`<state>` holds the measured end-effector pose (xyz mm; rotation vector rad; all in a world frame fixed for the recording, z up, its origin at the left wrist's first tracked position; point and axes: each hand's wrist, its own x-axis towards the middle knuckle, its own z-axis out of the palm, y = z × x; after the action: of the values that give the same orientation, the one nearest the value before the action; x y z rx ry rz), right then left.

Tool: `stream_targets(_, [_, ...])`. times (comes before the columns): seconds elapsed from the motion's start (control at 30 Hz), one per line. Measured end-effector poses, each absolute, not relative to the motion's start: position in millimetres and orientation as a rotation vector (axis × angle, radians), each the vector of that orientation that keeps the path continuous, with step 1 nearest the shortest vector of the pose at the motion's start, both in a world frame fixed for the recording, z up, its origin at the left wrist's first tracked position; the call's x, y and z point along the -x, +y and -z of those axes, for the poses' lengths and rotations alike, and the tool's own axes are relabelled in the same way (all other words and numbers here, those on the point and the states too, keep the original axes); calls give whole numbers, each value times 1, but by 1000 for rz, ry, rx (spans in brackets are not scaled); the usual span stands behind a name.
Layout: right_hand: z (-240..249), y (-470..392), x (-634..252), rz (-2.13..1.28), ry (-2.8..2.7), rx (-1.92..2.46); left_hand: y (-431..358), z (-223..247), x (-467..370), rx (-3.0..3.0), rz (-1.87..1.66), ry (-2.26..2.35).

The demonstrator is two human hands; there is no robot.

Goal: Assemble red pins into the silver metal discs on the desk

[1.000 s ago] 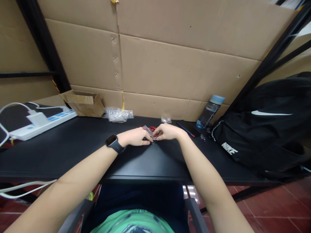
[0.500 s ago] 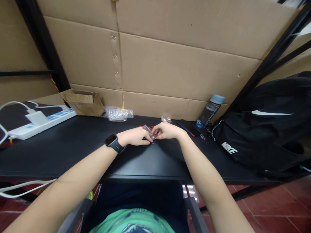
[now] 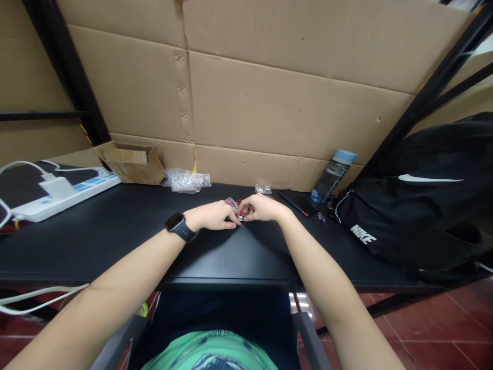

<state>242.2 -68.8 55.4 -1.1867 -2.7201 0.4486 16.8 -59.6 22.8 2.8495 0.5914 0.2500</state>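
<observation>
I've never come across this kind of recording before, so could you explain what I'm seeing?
There is no machine here: these are a person's own bare left hand and right hand. Every picture comes from one camera worn on the head, looking forward and down along the arms.

Along the back of the black table are a brown box, clear plastic packaging and a small clear packet. A white power strip lies at the left; at the right are a slim blue stick, a water bottle and a black backpack.

The hands meet near the middle, fingers at small red and shiny items, too small and covered to name.
</observation>
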Motion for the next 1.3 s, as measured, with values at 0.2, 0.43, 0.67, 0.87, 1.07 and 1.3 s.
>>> stream_targets(0.2, [-55, -69, -241, -419, -2717, 1203, -60, -23, -17, -2819, -277, 601])
stream_targets(0.43, [-46, -64, -238, -403, -2720, 1166, -62, -25, -16, -2834, -257, 597])
stream_targets(0.67, [-49, -68, -237, -420, -2676, 1203, -64, -27, -17, -2835, -263, 608])
stream_targets(0.87, [-55, -70, -242, -475, -2704, 1222, -61, -23, -16, -2832, -221, 634])
stream_targets(1.07, [-56, -70, -240, -391, -2712, 1221, -61, -23, -16, -2849, -221, 624])
stream_targets(1.3, [-50, -69, -236, -382, -2698, 1193, -65, -27, -16, -2837, -214, 647])
